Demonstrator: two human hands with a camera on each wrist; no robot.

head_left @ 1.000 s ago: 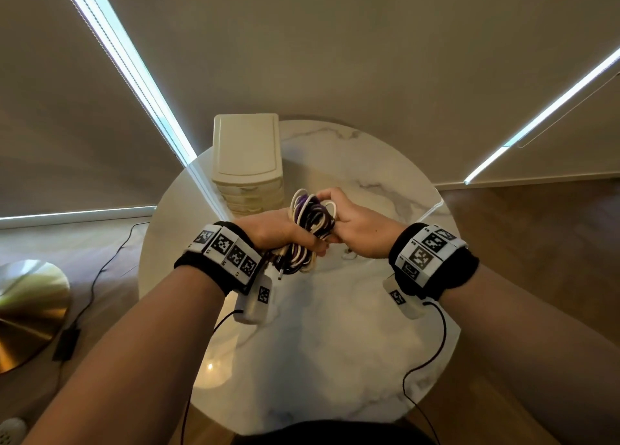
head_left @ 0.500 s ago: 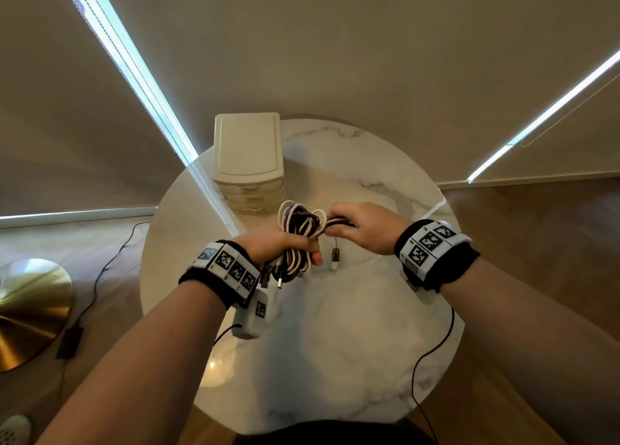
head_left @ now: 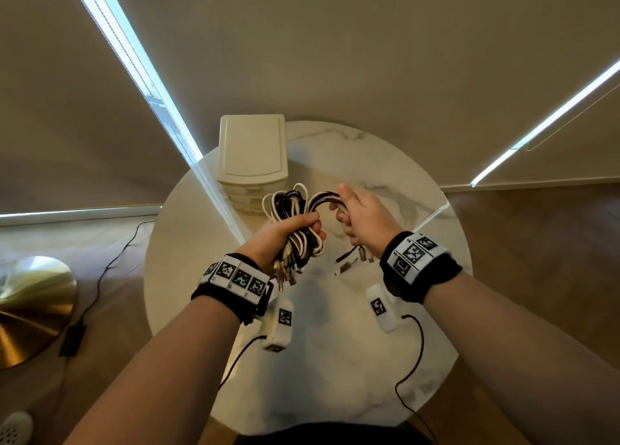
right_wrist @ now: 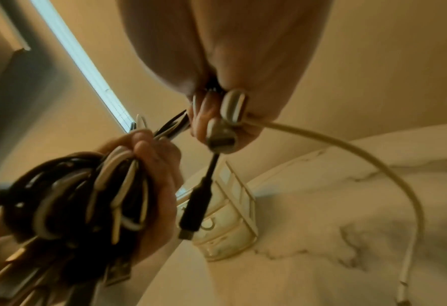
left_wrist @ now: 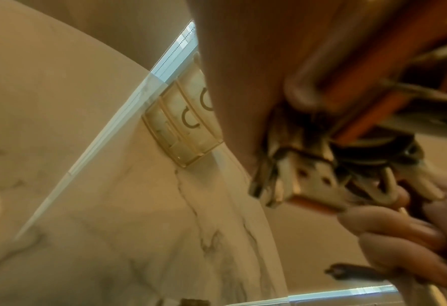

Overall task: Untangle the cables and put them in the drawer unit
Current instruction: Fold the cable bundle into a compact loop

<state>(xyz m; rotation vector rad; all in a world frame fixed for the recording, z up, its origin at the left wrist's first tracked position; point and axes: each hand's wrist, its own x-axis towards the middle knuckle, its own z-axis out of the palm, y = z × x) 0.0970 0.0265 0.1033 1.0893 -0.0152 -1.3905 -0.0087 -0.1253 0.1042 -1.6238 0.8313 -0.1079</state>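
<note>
Left hand (head_left: 285,231) fisted around a bundle of cables (head_left: 295,216), raised above the round table (head_left: 335,360), just in front of the drawer unit (head_left: 251,149) at the far edge. Right hand (head_left: 360,216) alongside, pinching a few strands arching from the bundle, plugs dangling. Bare marble toward the near rim.

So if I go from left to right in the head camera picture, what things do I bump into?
Brass lamp base → drawer unit → cable bundle gripped by the left hand → right hand pulling a few cables out.
</note>
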